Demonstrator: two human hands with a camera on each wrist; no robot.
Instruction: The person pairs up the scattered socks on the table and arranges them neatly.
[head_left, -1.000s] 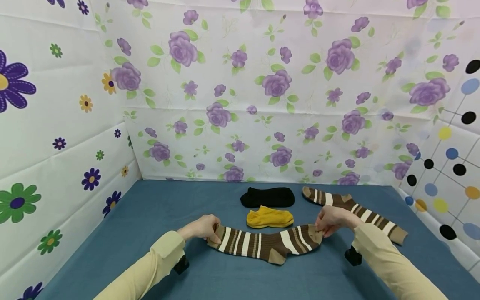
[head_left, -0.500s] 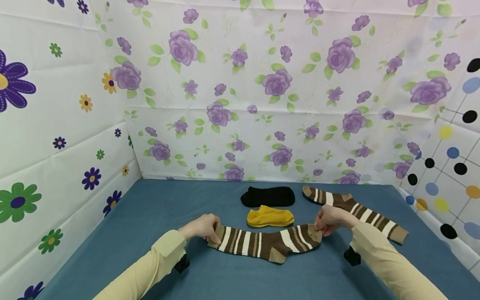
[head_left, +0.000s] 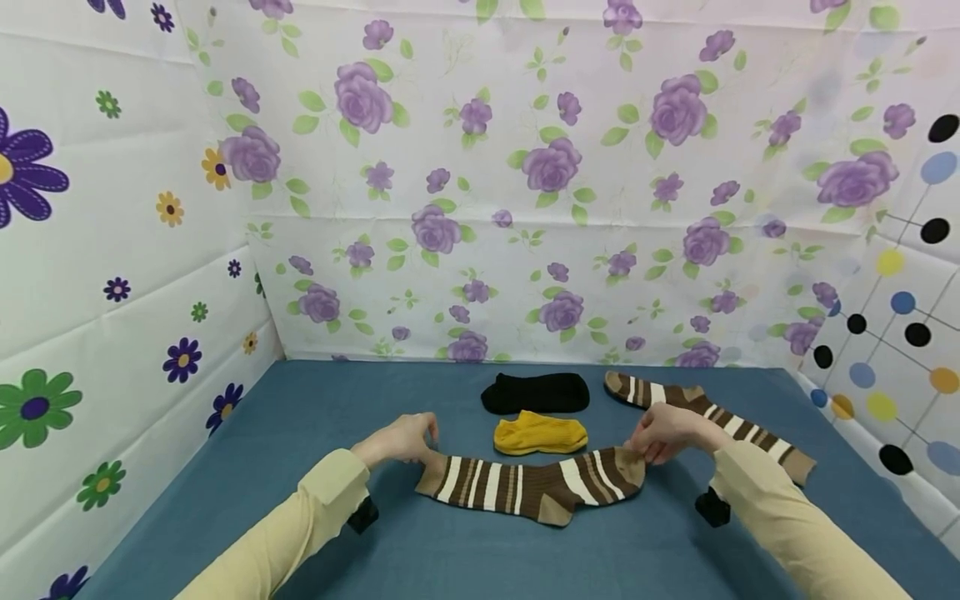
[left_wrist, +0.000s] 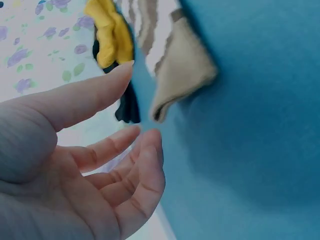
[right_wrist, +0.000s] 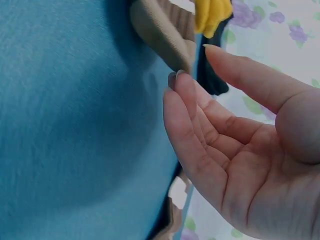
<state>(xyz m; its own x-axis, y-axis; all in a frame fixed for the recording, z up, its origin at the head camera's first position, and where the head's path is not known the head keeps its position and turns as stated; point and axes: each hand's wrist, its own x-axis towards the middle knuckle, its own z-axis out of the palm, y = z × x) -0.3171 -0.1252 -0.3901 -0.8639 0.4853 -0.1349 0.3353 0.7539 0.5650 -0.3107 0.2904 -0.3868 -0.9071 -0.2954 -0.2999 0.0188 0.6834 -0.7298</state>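
A brown, white and tan striped sock lies stretched sideways on the blue cloth, its tan heel toward me. At its tan cuff is my left hand, thumb and fingers spread apart with nothing between them in the left wrist view. My right hand is at the toe end; the right wrist view shows the thumb apart from the fingers, with the fingertips right at the tan toe. Just beyond the sock lies a yellow ankle sock, and behind that a black sock.
A second striped sock lies slantwise at the right, partly behind the right hand. The blue cloth covers the surface. Flowered sheets stand at the back and left, a dotted sheet at the right.
My left hand has let go of the sock's cuff and lifted slightly. My right thumb and fingers have parted from the toe. The sock stays in place.
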